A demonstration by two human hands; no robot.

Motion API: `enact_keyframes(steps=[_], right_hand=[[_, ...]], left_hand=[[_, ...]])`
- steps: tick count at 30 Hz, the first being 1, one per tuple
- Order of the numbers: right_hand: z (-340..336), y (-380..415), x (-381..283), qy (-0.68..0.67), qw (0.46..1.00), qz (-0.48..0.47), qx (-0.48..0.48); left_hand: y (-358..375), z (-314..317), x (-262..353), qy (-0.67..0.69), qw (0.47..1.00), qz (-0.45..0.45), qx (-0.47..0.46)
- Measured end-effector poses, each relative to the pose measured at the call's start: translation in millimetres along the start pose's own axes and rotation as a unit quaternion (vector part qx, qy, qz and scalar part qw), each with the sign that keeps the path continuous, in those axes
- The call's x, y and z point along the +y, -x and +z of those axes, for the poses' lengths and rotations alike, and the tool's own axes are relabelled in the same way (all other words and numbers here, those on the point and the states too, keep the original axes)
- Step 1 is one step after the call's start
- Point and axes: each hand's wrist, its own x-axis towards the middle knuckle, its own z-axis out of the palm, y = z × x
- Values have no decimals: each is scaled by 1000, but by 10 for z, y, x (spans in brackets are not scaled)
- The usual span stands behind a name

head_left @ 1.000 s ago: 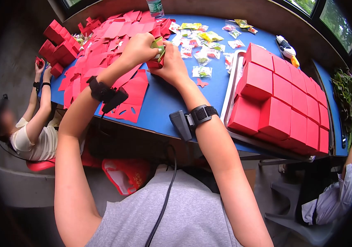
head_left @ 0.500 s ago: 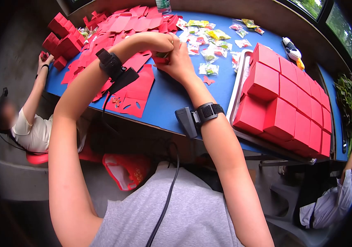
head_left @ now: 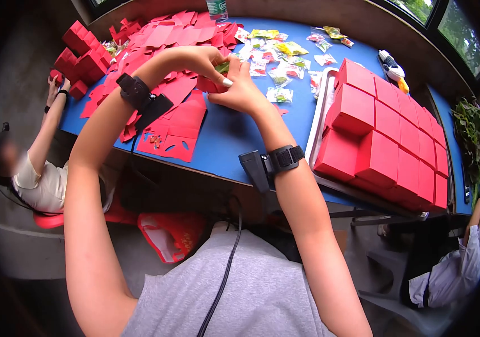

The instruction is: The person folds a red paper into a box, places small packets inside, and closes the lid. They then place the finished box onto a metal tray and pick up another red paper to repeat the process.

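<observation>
A small red paper box (head_left: 208,85) is between my two hands at the table's near middle, mostly covered by them. A green snack packet (head_left: 222,68) shows at its top. My left hand (head_left: 209,60) curls over the box from the far left, its thumb pointing down across the opening. From the right, my right hand (head_left: 241,87) wraps the box's side with bent fingers. Just left of the hands lie flat red die-cut card sheets (head_left: 181,126). Small wrapped snack packets (head_left: 279,94) are scattered to the right of my right hand.
Finished red boxes (head_left: 386,121) are stacked in a white tray (head_left: 320,123) on the right. More red boxes (head_left: 85,56) pile up at far left, where another person's hand (head_left: 55,90) reaches. A plastic bottle (head_left: 217,10) and a white-and-dark object (head_left: 391,66) stand toward the back.
My left hand has opened its curl a little, and its thumb now reaches down over the box. The green packet shows more clearly. The view has shifted slightly.
</observation>
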Motion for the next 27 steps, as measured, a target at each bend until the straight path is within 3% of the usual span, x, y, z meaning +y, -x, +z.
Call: enact_keyframes(steps=[1,4,8,10,15,17,18,20,22,24,25,26,27], right_hand=[[-34,-6,-8,-30,999,-2,-18],[-115,-26,-5,-45,998,-10,-36],[-48,-24,25,11,1000,-18,10],[-28,-25,17,76,995,-44,52],[-41,20,-84,91,992,-62,64],[-21,7,-82,112,989,-61,72],[19,4,-54,116,988,-72,65],[20,1,-25,123,987,-83,56],[-9,19,-54,111,990,-83,40],[-23,34,-78,122,990,-70,33],[-21,36,-75,111,991,-69,35],[-21,31,-73,101,992,-70,37],[-15,39,-65,105,991,-77,36]], left_hand=[[-11,-64,3,3,998,-44,-44],[80,-37,29,-101,995,-3,-26],[87,226,-61,-118,987,34,106],[102,241,-76,-127,986,40,102],[180,213,-26,-147,982,73,93],[254,122,59,-154,985,72,32],[319,10,258,-219,974,3,-61],[425,-254,312,-214,972,15,-95],[259,-517,311,-174,984,40,-20],[-265,-559,122,-227,972,-4,68],[-371,-446,129,-255,959,45,112],[-670,-371,-116,-297,946,85,101],[-832,-266,-230,-262,960,71,70]])
